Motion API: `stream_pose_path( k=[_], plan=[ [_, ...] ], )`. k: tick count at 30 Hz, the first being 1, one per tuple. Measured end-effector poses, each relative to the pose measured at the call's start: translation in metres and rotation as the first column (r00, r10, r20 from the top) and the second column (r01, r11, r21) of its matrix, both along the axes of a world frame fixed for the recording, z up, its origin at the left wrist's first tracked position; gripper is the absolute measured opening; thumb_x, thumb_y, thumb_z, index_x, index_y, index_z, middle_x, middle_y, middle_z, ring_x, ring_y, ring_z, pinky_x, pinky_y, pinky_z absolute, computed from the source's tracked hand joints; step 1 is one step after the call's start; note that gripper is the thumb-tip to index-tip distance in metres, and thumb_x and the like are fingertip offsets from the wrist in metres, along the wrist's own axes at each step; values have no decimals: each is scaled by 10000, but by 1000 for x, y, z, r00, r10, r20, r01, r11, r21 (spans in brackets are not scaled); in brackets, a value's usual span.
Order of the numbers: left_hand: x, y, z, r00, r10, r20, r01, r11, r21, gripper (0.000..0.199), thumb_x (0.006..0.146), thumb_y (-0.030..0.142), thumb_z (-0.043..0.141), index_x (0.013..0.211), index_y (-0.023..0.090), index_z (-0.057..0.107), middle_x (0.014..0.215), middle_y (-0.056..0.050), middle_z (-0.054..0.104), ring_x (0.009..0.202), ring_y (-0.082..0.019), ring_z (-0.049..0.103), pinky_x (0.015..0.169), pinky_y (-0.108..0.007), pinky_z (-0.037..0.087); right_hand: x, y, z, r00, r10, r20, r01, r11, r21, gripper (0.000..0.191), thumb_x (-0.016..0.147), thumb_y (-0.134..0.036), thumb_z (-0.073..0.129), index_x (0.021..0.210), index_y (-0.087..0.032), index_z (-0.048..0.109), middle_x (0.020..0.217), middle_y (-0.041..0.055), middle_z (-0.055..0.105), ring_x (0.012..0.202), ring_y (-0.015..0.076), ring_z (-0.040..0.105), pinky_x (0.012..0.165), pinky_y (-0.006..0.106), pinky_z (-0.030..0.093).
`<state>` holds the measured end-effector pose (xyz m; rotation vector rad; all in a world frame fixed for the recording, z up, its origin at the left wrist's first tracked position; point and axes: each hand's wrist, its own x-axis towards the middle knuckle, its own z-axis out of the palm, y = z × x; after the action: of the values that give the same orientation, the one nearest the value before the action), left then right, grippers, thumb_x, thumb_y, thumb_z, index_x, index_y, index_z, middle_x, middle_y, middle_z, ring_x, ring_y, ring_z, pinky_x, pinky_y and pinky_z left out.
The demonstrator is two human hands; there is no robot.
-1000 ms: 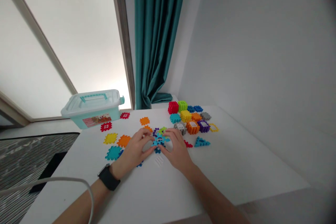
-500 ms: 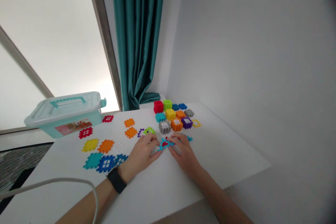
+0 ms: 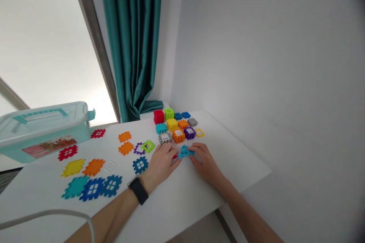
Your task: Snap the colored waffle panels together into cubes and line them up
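My left hand (image 3: 163,159), with a dark watch on the wrist, pinches the left side of some light blue toothed building panels (image 3: 186,152). A small red piece (image 3: 175,156) shows by its fingertips. From the other side, the fingers of my right hand (image 3: 205,162) close on the right edge of the same light blue panels. How the panels fit together is too small to tell. Just behind my hands sit a grey stack (image 3: 164,138), an orange stack (image 3: 178,135) and a purple stack (image 3: 189,133) of toothed panels, each with a white window piece on top.
More stacks, among them a red one (image 3: 159,117), stand at the back. Loose panels lie to the left, including a teal panel (image 3: 74,187) and a yellow panel (image 3: 73,168). A lidded plastic box (image 3: 57,133) stands far left; a pale cable (image 3: 48,212) crosses the lower left.
The view has swung right, so things on the table appear further left. The light blue panels between my hands have been turned; their red part is now mostly hidden.
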<state>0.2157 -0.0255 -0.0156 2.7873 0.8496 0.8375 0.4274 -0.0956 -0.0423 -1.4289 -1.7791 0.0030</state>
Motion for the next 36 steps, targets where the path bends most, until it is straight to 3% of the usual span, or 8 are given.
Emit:
stream_pose_path(
  k=[10,19,27,36],
  plan=[
    [15,1,-5,997,74,-8,-74,997,24,82,919,250,640,853,203,654,955,-55,596,939,-238,577,801,-386,446,20,8,-5,999,-31,-32,30,999,-46,223,915,-212,557,1108,-239,667,1104,97,630,1090,255,568,982,488,499],
    [22,3,-10,997,67,37,-67,998,-10,80,936,265,612,942,215,674,966,-55,600,933,-230,585,808,-386,456,19,10,-4,996,-50,-68,46,997,-68,212,911,-221,562,1095,-230,668,1083,94,637,1062,254,584,960,471,507],
    [24,4,-9,993,107,40,-106,994,-26,74,933,247,610,943,215,675,955,-48,594,932,-224,585,810,-382,464,23,10,-7,983,-150,-105,143,987,-76,129,918,-274,564,980,-214,660,996,85,648,986,254,609,917,460,513],
    [25,4,-10,992,125,6,-125,992,-25,58,917,254,645,896,218,686,967,-48,622,957,-234,589,803,-393,446,23,11,-9,983,-179,-35,175,980,-100,131,914,-216,545,943,-211,672,977,82,659,979,256,604,911,453,498]
  ],
)
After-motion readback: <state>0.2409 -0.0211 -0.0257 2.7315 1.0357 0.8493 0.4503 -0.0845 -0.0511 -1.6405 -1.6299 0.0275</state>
